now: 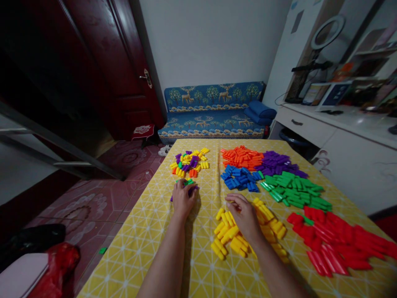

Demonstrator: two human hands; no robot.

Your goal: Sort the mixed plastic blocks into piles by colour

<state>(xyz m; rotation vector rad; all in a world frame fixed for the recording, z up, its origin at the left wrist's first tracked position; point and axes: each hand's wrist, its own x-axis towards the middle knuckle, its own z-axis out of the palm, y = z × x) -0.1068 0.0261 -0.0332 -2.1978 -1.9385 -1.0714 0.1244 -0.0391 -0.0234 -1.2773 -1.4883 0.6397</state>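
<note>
My left hand point(183, 201) is over a few small plastic blocks on the left half of the table, its fingers curled down around purple blocks point(192, 191), with green blocks point(188, 182) just beyond the fingertips. The hand hides part of them. My right hand point(243, 213) hovers at the far edge of a pile of yellow blocks point(228, 227); its fingers are bent together, and whatever is between them does not show. Beyond my left hand lies a mixed heap with yellow, purple, green and orange blocks point(194, 173).
Sorted piles of orange point(242, 157), blue point(240, 178), purple point(281, 164), green point(294, 189) and red blocks point(344, 238) cover the right side. A patterned yellow cloth point(124, 265) covers the table. One green block point(103, 251) is on the floor. A blue sofa point(214, 118) stands behind.
</note>
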